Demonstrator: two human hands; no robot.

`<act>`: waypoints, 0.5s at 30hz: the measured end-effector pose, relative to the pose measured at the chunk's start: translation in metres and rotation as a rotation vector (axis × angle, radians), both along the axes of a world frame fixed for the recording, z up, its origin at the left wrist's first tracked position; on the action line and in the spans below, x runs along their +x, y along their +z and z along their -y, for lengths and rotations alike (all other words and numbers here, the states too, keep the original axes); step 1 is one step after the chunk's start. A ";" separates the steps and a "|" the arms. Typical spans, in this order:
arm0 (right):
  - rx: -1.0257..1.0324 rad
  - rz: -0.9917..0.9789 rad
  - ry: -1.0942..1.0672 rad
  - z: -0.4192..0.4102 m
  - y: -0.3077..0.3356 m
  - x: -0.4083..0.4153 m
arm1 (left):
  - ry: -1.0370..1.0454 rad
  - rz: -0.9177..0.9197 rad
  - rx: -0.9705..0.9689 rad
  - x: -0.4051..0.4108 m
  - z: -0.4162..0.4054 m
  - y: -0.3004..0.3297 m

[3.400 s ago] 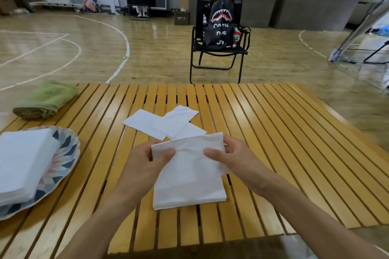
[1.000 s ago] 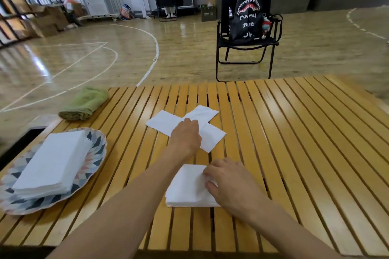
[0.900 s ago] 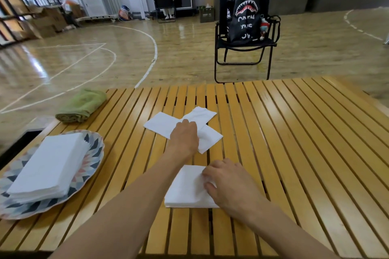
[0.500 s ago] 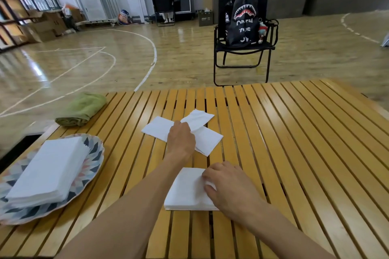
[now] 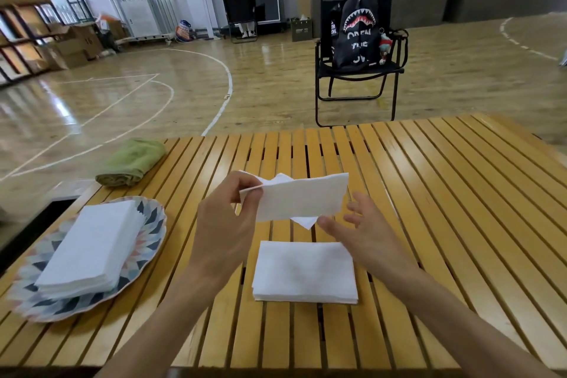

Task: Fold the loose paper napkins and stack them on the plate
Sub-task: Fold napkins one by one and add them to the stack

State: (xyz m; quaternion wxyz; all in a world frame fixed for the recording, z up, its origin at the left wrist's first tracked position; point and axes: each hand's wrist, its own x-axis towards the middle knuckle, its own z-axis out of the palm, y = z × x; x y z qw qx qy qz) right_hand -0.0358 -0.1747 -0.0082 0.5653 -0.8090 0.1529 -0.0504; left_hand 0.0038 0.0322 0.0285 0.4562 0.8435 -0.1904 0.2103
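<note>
A folded stack (image 5: 305, 271) of white napkins is lying flat on the slatted table (image 5: 445, 209), nearest the viewer and between the two forearms. Just above it, the left hand (image 5: 225, 221) is pinching one napkin (image 5: 302, 198) by its left edge between thumb and fingertips, holding the sheet clear of the table. The right hand (image 5: 359, 230) is reaching toward the napkin's lower right corner with fingers spread and relaxed, gripping nothing; whether a fingertip is touching the paper cannot be told. Behind the lifted napkin, a white corner (image 5: 305, 221) of further loose napkins is showing on the table, mostly hidden.

To the left, a plate (image 5: 147, 239) with a scalloped rim and a multicoloured triangle pattern is sitting near the table's left edge. It is holding a thick pile (image 5: 92, 244) of folded napkins, lying squarely across the middle of the plate and covering most of it. Beyond the plate, a rolled green cloth (image 5: 132, 161) is resting at the table's far left corner.

Past the table, a black folding chair (image 5: 356, 83) is standing on a wooden court floor with white lines. A black bag (image 5: 357, 31) with a shark-mouth print is sitting upright on its seat, bearing white lettering that reads "OPEN THE" above a partly hidden line. A small red charm (image 5: 385, 49) is hanging beside the bag. Cardboard boxes (image 5: 79, 44) are stacked along the far left wall.
</note>
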 end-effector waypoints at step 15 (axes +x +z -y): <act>-0.141 -0.285 0.306 0.008 0.013 -0.018 | -0.004 -0.321 -0.110 0.003 -0.008 -0.045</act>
